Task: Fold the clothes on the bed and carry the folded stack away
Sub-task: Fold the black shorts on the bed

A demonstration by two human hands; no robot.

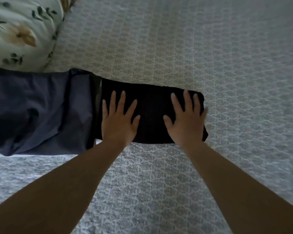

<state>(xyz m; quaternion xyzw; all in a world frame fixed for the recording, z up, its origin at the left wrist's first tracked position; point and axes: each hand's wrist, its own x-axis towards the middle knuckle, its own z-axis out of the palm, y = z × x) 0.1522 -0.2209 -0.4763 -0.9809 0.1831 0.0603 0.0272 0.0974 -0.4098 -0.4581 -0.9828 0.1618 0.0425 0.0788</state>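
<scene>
since the bed [210,48] gives a broad flat surface under its patterned quilt, the folding is being done right on it, near the front edge within easy reach. a blue garment [37,112] lies to the left, already squared up as far as can be judged, its right edge touching or slightly overlapping the black one. the black garment [150,115] sits in the middle as a long rectangle, apparently part folded, and both palms are on it, probably to flatten creases and keep the layers from sliding before another fold. the left hand [118,119] lies flat with fingers spread straight, gripping nothing; the right hand [186,119] is likewise released and flat near the cloth's right end, though it is blurred, so whether its outer fingers curl over the edge cannot be told. a floral pillow [22,31] sits at the far left, just behind the blue garment; it stands clear of the black one and should not hinder a fold.
</scene>
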